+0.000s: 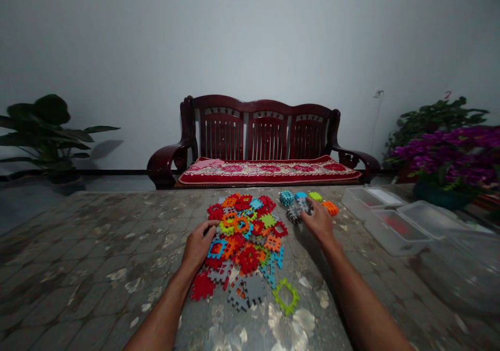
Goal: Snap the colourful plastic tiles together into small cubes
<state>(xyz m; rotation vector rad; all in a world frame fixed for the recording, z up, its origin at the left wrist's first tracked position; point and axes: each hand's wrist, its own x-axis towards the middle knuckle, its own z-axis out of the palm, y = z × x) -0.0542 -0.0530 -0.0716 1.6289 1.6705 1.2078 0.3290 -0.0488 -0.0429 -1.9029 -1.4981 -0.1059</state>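
A heap of flat, interlocking plastic waffle blocks [246, 236] in red, orange, blue, grey and green lies on a mottled stone-patterned tabletop [97, 247]. My left hand [199, 247] rests on the heap's left side, fingers curled over the pieces. Off to the right sits a small group of separate blocks, with teal [286, 198], grey [294, 214] and orange [330, 208] among them. My right hand [318, 221] is over this group, its fingertips on the grey blocks. A lime-green square frame block [286, 296] lies apart, near the heap's front edge.
Several transparent plastic boxes [394, 231] stand on the table's right side. Beyond the far edge is a dark wooden bench [265, 132] with a red floral cushion [269, 173]. A leafy potted plant [42, 132] stands left, purple flowers [449, 155] right.
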